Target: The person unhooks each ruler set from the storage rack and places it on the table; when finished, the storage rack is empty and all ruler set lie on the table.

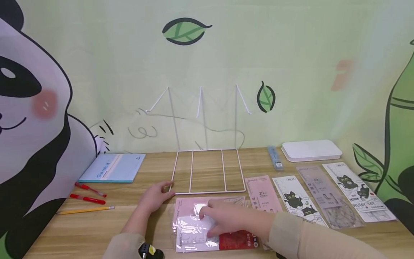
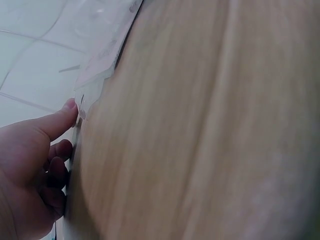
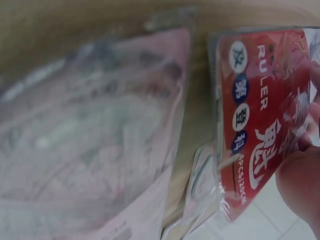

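A white wire rack point(image 1: 207, 192) stands at the middle of the table, its grid base flat and its uprights against the backdrop. My left hand point(image 1: 157, 196) holds the rack's front left corner between thumb and fingers. In the left wrist view that hand point(image 2: 32, 160) shows curled fingers and a thumb tip at the corner of a clear plastic sleeve point(image 2: 92, 95). In front of the rack, my right hand point(image 1: 228, 216) pinches a ruler packet with a red panel point(image 1: 237, 240), above a pink packet point(image 1: 184, 207). Close up, the right wrist view shows the red "RULER" panel point(image 3: 265, 110).
On the right lie a pink ruler packet point(image 1: 263, 192), cat-print packets point(image 1: 295, 196), a purple-grey packet point(image 1: 326, 194), a blue slim pack point(image 1: 275, 158) and a white case point(image 1: 311, 150). Leftward are a blue notebook point(image 1: 112, 168), red pens point(image 1: 87, 199) and a yellow pencil point(image 1: 84, 210).
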The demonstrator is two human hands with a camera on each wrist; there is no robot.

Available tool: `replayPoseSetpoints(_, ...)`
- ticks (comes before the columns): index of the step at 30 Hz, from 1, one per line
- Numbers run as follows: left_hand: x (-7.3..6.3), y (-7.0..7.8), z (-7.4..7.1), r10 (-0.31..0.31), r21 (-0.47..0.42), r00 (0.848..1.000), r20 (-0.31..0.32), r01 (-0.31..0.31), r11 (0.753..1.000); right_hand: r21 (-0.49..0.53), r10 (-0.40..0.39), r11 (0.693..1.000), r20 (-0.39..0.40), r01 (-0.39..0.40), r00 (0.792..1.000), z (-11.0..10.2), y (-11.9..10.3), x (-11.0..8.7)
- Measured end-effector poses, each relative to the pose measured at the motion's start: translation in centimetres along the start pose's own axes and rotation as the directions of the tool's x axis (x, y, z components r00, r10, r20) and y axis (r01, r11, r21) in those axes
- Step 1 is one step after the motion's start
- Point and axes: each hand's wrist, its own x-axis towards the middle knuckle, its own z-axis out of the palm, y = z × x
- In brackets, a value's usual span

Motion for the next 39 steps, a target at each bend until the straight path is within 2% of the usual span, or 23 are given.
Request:
replayPoseSetpoints(7,-0.2,0.1,-0.1,-0.015,0.003,1.000,0.010,0.015,1.000,-0.074,-0.036,0.996,0.050,0.040,0.998,0.9,-0.9,0.1)
replayPoseSetpoints(12,-0.2,0.3,-0.1,-0.017,0.013,1.000,0.011,0.017,1.000,-0.133,-0.076,0.988,0.050,0.082,0.996,1.3,-1.1,-0.1)
replayPoseSetpoints(14,-0.2,0.3,-0.2,-0.014,0.013,1.000,0.011,0.014,1.000,-0.207,-0.135,0.968,0.039,0.140,0.990,1.4,-1.1,-0.2)
replayPoseSetpoints(17,-0.1,0.3,-0.3,-0.010,0.010,1.000,0.010,0.010,1.000,-0.319,-0.222,0.922,0.025,0.218,0.975,1.5,-1.0,-0.2)
replayPoseSetpoints(19,-0.1,0.2,-0.3,-0.005,0.013,1.000,0.011,0.005,1.000,-0.369,-0.256,0.896,0.020,0.245,0.967,1.6,-1.0,-0.1)
replayPoseSetpoints(21,-0.1,0.2,-0.3,-0.002,0.017,1.000,0.013,0.002,1.000,-0.381,-0.261,0.891,0.019,0.248,0.965,1.7,-0.9,0.0)
replayPoseSetpoints(23,0.0,0.0,-0.3,0.001,0.021,1.000,0.013,-0.001,1.000,-0.379,-0.258,0.892,0.018,0.246,0.966,1.7,-0.9,0.0)
replayPoseSetpoints(28,-0.1,-0.1,-0.5,0.000,0.007,1.000,0.012,0.000,1.000,-0.305,-0.227,0.927,0.003,0.217,0.974,1.4,-0.7,0.1)
replayPoseSetpoints(32,-0.1,-0.3,-0.5,-0.017,-0.079,1.000,0.018,0.019,0.997,-0.236,-0.208,0.952,-0.032,0.195,0.978,0.9,0.2,-0.2)
replayPoseSetpoints(35,0.0,-0.7,-0.8,-0.029,-0.146,0.999,0.020,0.031,0.989,-0.197,-0.151,0.971,-0.066,0.136,0.986,0.0,1.8,-1.0)
replayPoseSetpoints(39,-0.1,-1.4,-1.8,-0.037,-0.171,0.999,0.015,0.039,0.984,-0.151,-0.002,0.988,-0.121,-0.016,0.993,-1.7,5.0,-3.1)
